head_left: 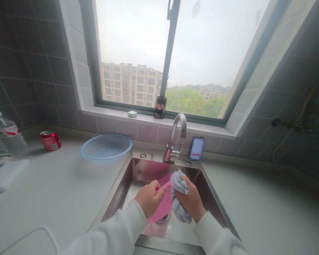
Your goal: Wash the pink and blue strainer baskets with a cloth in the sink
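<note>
My left hand [148, 198] grips the near edge of a pink perforated basket [163, 203], holding it tilted over the steel sink [122, 187]. My right hand [192, 202] is closed around a bunched grey cloth [178, 184] and presses it against the basket's inner face. Both hands are above the sink drain, just in front of the chrome tap [175, 136]. Most of the basket is hidden behind my hands and the cloth.
A pale blue plastic colander [106, 148] sits on the counter left of the sink. A red can [50, 140] and a clear plastic bottle [5, 136] stand at far left. A white board [5, 173] lies nearby. The window sill holds a small green object [132, 113].
</note>
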Available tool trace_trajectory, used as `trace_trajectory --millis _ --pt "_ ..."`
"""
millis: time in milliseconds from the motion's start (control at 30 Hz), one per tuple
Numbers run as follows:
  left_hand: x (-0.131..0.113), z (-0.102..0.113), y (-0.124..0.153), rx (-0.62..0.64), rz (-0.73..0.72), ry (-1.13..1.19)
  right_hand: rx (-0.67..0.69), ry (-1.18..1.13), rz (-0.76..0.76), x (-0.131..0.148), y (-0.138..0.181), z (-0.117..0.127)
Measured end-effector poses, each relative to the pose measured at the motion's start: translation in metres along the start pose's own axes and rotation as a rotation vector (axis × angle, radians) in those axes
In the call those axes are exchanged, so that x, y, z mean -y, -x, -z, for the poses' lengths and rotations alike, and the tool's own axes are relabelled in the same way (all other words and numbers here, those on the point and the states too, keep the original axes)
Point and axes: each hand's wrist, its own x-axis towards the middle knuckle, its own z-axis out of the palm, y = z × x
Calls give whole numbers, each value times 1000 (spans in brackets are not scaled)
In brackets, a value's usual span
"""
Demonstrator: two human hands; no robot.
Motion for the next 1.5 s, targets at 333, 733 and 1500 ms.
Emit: trace_trajectory --millis 333,733,1500 --pt "7 6 -3 28 -70 117 -91 119 -31 -22 -12 20" --pt "5 3 -1 71 -39 31 -140 147 -42 -20 -13 25" --pt "2 1 5 22 -90 -10 14 64 82 7 7 -3"
